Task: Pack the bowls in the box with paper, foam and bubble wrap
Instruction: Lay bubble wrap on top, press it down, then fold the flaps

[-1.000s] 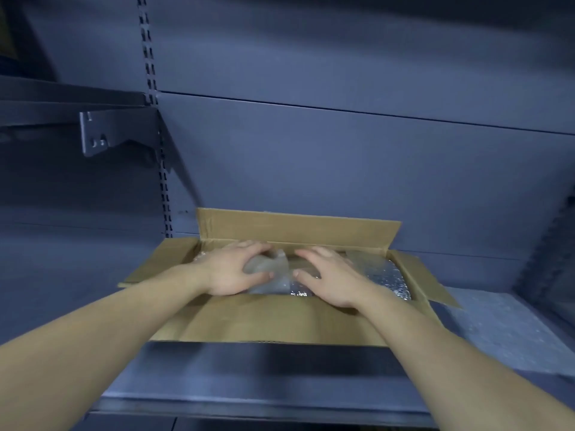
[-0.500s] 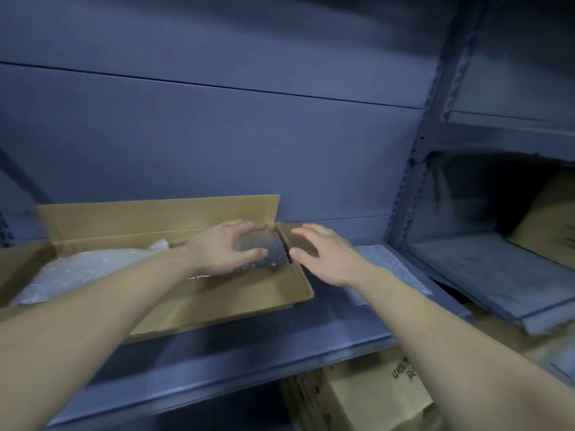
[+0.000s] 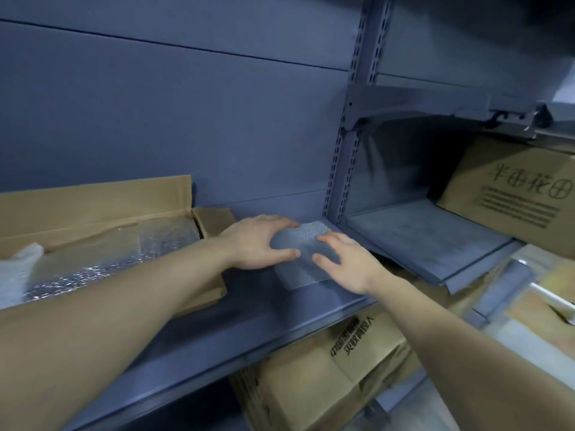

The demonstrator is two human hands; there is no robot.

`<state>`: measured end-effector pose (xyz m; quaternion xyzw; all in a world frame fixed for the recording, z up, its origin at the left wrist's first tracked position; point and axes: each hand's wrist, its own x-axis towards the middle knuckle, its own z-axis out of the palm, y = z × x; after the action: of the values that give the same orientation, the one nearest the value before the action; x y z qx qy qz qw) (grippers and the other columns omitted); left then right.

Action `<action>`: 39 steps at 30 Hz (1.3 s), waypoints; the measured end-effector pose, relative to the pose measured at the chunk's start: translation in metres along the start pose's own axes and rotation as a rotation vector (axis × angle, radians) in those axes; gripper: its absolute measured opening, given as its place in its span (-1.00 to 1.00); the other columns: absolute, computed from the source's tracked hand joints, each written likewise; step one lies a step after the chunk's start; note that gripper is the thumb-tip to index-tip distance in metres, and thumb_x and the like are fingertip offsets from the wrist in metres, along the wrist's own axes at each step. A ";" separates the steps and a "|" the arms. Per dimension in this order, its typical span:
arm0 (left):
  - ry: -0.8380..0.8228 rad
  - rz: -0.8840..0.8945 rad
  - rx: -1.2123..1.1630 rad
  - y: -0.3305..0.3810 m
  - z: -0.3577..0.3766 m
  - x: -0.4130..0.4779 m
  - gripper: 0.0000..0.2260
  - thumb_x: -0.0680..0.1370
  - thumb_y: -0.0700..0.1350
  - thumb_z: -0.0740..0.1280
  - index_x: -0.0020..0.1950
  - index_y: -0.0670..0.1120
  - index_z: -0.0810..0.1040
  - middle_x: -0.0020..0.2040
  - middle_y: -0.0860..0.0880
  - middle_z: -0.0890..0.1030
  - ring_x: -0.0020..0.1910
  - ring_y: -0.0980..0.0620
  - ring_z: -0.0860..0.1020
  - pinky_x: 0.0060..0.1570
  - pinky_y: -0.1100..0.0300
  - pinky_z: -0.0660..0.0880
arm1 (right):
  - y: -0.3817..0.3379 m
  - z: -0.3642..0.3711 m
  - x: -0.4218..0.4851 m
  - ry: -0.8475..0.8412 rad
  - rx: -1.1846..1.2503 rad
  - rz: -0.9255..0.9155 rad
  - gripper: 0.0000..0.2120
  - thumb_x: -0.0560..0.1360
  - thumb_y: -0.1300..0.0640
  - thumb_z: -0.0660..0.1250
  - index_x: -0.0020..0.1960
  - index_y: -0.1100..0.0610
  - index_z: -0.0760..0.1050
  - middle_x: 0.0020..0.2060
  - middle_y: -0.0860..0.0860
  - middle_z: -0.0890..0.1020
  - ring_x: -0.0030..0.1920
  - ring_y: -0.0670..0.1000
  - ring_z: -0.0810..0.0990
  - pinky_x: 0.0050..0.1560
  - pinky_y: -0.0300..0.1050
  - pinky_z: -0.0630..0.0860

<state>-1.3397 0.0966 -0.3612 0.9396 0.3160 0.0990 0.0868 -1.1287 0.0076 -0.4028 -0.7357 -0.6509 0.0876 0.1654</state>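
Observation:
An open cardboard box (image 3: 93, 200) sits on the blue shelf (image 3: 249, 312) at the left, filled with bubble wrap (image 3: 102, 253) and a bit of white foam (image 3: 18, 259); no bowls show. To its right a loose sheet of bubble wrap (image 3: 303, 262) lies flat on the shelf. My left hand (image 3: 258, 241) hovers over the sheet's left edge with fingers spread. My right hand (image 3: 345, 262) is over its right side, fingers straight and spread. Neither hand grips anything.
A slotted metal upright (image 3: 348, 150) divides the shelving. On the right a tilted shelf panel (image 3: 429, 244) and a printed cardboard carton (image 3: 522, 200) sit in the adjoining bay. More cardboard cartons (image 3: 326, 374) stand below the shelf.
Both hands have left the box and moved right to the loose bubble wrap sheet on the shelf. The view has swung right, so the box now sits at the left.

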 end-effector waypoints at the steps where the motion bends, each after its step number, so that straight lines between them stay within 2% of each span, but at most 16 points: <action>1: -0.015 -0.001 0.002 0.003 0.006 0.007 -0.31 0.46 0.40 0.18 0.52 0.13 0.28 0.50 0.09 0.36 0.48 0.04 0.31 0.46 0.04 0.25 | 0.008 0.002 -0.001 -0.006 0.002 0.015 -0.45 0.60 -0.23 0.14 0.53 -0.08 0.23 0.56 -0.03 0.18 0.54 0.04 0.16 0.48 0.09 0.18; 3: -0.054 0.004 0.059 0.010 0.019 0.019 -0.38 0.53 0.31 0.24 0.54 0.13 0.24 0.53 0.09 0.30 0.50 0.03 0.27 0.47 0.04 0.22 | 0.022 0.008 -0.001 -0.013 -0.011 0.039 -0.41 0.56 -0.28 0.14 0.52 -0.08 0.23 0.55 -0.02 0.21 0.53 0.05 0.18 0.47 0.13 0.20; 5: -0.093 -0.002 0.142 0.017 0.034 0.028 -0.39 0.55 0.29 0.22 0.55 0.12 0.21 0.55 0.08 0.27 0.52 0.03 0.25 0.47 0.05 0.23 | 0.033 0.016 0.001 -0.020 -0.024 0.063 -0.32 0.49 -0.38 0.09 0.52 -0.10 0.22 0.54 -0.04 0.22 0.53 0.06 0.19 0.46 0.16 0.22; 11: -0.264 -0.205 0.040 0.012 0.088 0.053 -0.38 0.63 0.26 0.04 0.61 0.01 0.05 0.62 -0.04 0.03 0.58 -0.08 0.04 0.52 -0.03 0.08 | 0.049 0.048 0.016 -0.048 -0.095 0.146 -0.46 0.63 -0.22 0.06 0.57 -0.13 0.11 0.60 -0.06 0.04 0.58 0.02 -0.01 0.50 0.10 0.07; 16: -0.332 -0.276 0.036 -0.002 0.102 0.056 -0.44 0.62 0.27 0.01 0.59 0.14 0.04 0.61 0.00 -0.05 0.55 -0.24 0.03 0.46 -0.13 0.18 | 0.063 0.057 0.032 0.028 -0.129 0.239 -0.48 0.63 -0.20 0.05 0.56 -0.12 0.14 0.59 0.04 0.06 0.58 0.08 -0.03 0.50 0.13 0.07; 21: -0.313 -0.276 0.064 -0.003 0.110 0.057 -0.48 0.62 0.26 -0.02 0.58 0.20 0.04 0.60 -0.01 -0.01 0.51 -0.30 0.14 0.43 -0.13 0.24 | 0.069 0.062 0.040 0.008 -0.154 0.355 -0.43 0.61 -0.25 -0.01 0.57 -0.10 0.12 0.57 0.11 0.15 0.56 0.13 0.08 0.50 0.13 0.07; 25: -0.292 -0.246 -0.010 0.001 0.105 0.057 -0.50 0.66 0.12 0.06 0.59 0.06 0.11 0.61 -0.04 0.04 0.55 -0.15 0.13 0.48 -0.01 0.17 | 0.066 0.065 0.035 0.112 -0.126 0.287 -0.47 0.64 -0.14 0.05 0.54 0.06 0.25 0.51 0.10 0.29 0.50 0.14 0.23 0.46 0.07 0.18; 30: -0.256 -0.236 -0.083 0.008 0.101 0.055 -0.49 0.66 0.07 0.09 0.59 -0.07 0.14 0.61 -0.02 0.06 0.57 -0.05 0.11 0.50 0.08 0.14 | 0.062 0.063 0.029 0.128 -0.097 0.267 -0.48 0.64 -0.08 0.09 0.53 0.13 0.24 0.51 0.11 0.28 0.49 0.15 0.22 0.42 0.05 0.24; 39: -0.139 -0.175 -0.082 0.022 0.070 0.058 -0.50 0.64 0.07 0.14 0.55 -0.06 0.22 0.57 -0.04 0.18 0.53 -0.07 0.19 0.44 0.01 0.24 | 0.052 0.024 0.017 0.262 -0.052 0.229 -0.50 0.63 -0.03 0.14 0.51 0.16 0.28 0.49 0.12 0.31 0.47 0.16 0.26 0.39 0.07 0.32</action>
<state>-1.2648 0.1076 -0.4161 0.9086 0.3858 0.0385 0.1552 -1.0863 0.0223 -0.4427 -0.8143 -0.5376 -0.0076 0.2188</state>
